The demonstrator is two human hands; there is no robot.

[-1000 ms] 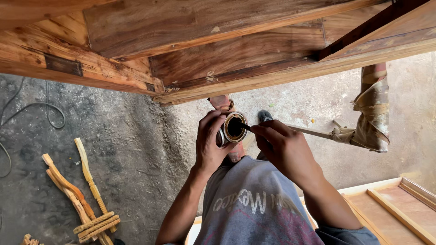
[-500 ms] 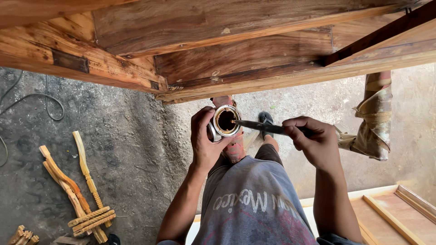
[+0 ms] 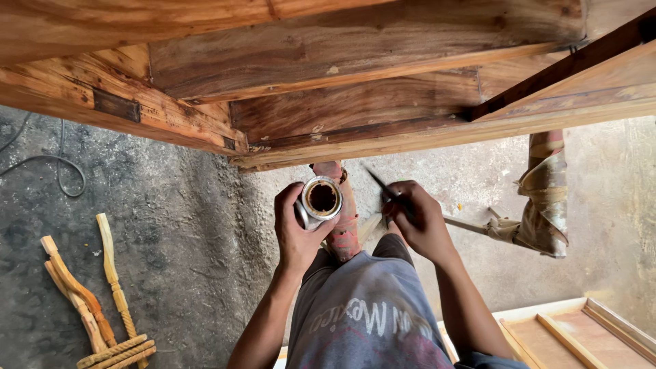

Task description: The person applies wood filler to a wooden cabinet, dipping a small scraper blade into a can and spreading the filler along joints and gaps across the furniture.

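My left hand [image 3: 295, 232] grips a small open metal tin [image 3: 320, 201] with brown residue inside, held up below the edge of a large varnished wooden furniture piece [image 3: 355, 82]. My right hand [image 3: 420, 222] is closed on a thin dark-handled brush [image 3: 380, 184], its tip pointing up and left, a short way right of the tin. Behind the tin stands a stained reddish leg-like post [image 3: 344, 225].
Turned wooden legs [image 3: 96, 294] lie on the grey concrete floor at lower left. A cable [image 3: 55, 171] loops at far left. A rag-wrapped post [image 3: 545, 198] stands at right. A wooden framed panel [image 3: 581, 331] lies at lower right.
My right hand has drawn the brush out of the tin and moved it left and upward, tip now raised. The tin tilted slightly more upright.
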